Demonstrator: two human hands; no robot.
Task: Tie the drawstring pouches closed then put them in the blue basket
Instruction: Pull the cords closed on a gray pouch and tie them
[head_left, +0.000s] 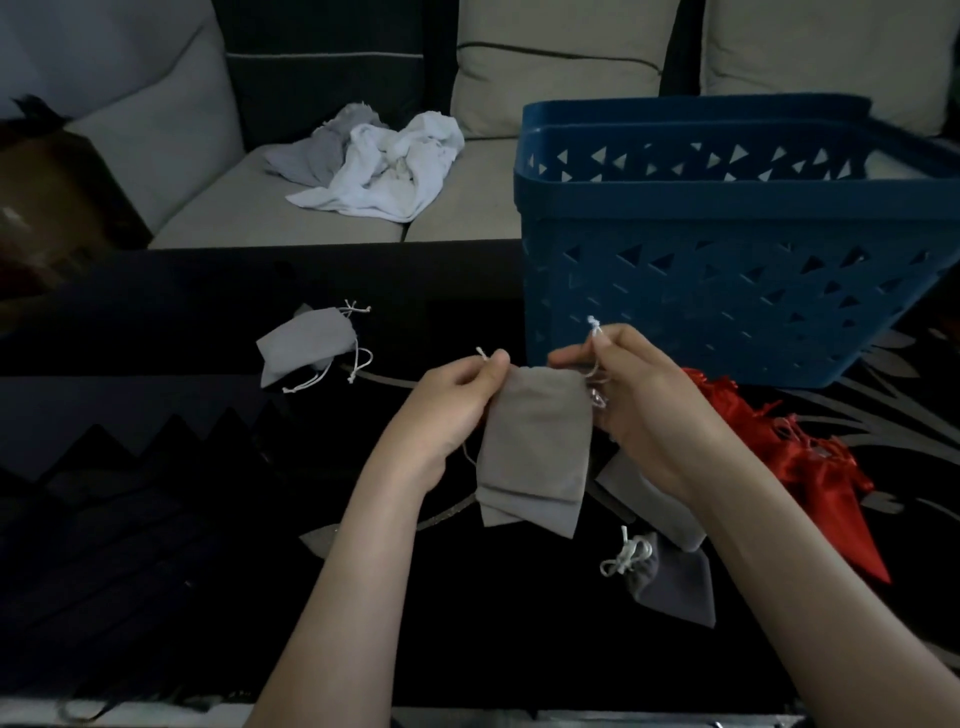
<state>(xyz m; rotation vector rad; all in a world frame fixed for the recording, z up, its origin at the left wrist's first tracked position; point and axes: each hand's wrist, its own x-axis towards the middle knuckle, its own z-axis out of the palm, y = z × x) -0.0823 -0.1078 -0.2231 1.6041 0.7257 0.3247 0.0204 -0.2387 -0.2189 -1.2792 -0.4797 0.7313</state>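
Note:
A grey drawstring pouch (535, 447) hangs upright between my hands above the dark table (208, 415). My left hand (457, 395) pinches the cord at the pouch's top left corner. My right hand (639, 395) pinches the white cord end at the top right, lifted slightly. The blue basket (727, 249) stands just behind my right hand. Two more grey pouches (306, 343) lie on the table to the left. Another grey pouch (670, 582) with a white cord lies under my right forearm. Red pouches (810, 457) lie to the right.
A sofa with light cushions (467, 208) runs behind the table, with crumpled white and grey cloths (384, 166) on its seat. A brown box (52, 197) sits at the far left.

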